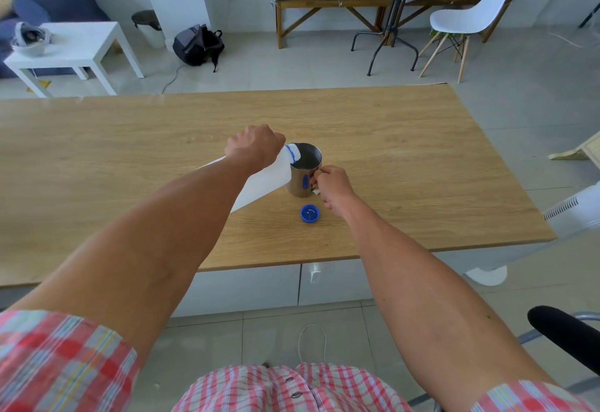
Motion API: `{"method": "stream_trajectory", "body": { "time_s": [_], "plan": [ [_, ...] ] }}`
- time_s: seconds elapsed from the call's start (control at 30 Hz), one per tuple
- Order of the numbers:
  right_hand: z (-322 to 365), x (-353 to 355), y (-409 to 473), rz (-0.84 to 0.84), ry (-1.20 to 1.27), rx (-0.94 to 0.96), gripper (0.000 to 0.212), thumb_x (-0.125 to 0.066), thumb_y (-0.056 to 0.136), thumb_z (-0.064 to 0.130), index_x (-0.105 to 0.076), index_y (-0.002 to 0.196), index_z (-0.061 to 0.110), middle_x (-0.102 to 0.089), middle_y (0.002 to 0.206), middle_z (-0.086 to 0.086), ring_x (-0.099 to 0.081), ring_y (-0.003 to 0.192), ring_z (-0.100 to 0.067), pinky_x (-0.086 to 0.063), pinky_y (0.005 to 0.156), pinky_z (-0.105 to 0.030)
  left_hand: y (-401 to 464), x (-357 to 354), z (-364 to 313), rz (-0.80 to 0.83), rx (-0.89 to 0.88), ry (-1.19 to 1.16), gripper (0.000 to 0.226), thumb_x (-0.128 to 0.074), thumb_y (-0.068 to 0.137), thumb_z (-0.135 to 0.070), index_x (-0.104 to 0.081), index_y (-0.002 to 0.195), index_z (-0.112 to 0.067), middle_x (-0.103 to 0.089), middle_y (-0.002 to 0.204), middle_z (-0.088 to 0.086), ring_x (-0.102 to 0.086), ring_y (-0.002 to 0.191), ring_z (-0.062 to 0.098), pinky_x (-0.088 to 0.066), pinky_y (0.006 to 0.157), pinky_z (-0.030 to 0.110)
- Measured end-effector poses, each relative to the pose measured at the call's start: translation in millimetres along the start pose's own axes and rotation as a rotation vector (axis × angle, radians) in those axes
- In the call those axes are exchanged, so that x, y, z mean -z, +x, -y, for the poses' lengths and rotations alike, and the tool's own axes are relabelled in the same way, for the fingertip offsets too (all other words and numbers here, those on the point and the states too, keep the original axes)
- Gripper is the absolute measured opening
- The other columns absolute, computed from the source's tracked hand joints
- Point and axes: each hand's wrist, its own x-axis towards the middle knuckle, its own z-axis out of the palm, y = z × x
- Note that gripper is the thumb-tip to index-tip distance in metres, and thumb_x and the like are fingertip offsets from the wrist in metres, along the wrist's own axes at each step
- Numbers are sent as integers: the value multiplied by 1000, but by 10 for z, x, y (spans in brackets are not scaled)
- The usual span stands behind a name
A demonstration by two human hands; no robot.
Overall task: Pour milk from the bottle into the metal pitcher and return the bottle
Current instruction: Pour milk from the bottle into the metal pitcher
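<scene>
Your left hand grips the tilted bottle over the pitcher; right hand pinches its handle; cap just beside; pouring underway, return pending.

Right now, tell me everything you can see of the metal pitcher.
The metal pitcher is a shiny steel cylinder, upright on the wooden table, its top open. The right hand holds its handle side. The tilted white bottle, held by the left hand, has its neck over the rim. A blue reflection shows on its wall. The blue cap lies just in front, apart.
</scene>
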Motion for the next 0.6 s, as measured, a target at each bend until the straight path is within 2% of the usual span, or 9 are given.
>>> {"method": "stream_trajectory", "body": {
  "time_s": [0.1,0.27,0.47,0.6],
  "plan": [
    [-1,0,5,4,-4,2,27,-42,106,12,-67,96,8,-56,80,-4,-39,54,-10,-28,47,-24,-3,24,-22,5,-1,21,36,-34,101,-36,-56,84,-13,-55,78,6,-48,63,21,-34,65,36],
    [-6,1,4,3,-15,14,27,-41,106,10,-62,90,8,-51,70,-2,-37,52,-10,-27,47,-24,3,48,-55,22,11,43,30,-38,98,-31,-58,89,-12,-54,78,6,-47,64,22,-32,65,34],
    [-1,4,2,2,-25,11,26,-41,105,10,-63,92,8,-51,71,-2,-38,55,-10,-29,49,-25,9,60,-90,28,4,66,32,-37,99,-33,-60,95,-12,-53,79,6,-56,80,29,-35,69,37],
    [4,3,5,6,-20,7,26,-41,105,11,-64,92,9,-52,72,-2,-37,54,-11,-28,49,-25,12,65,-98,35,2,66,32,-37,100,-34,-60,96,-11,-53,79,6,-56,81,29,-36,69,37]
  ]
}}
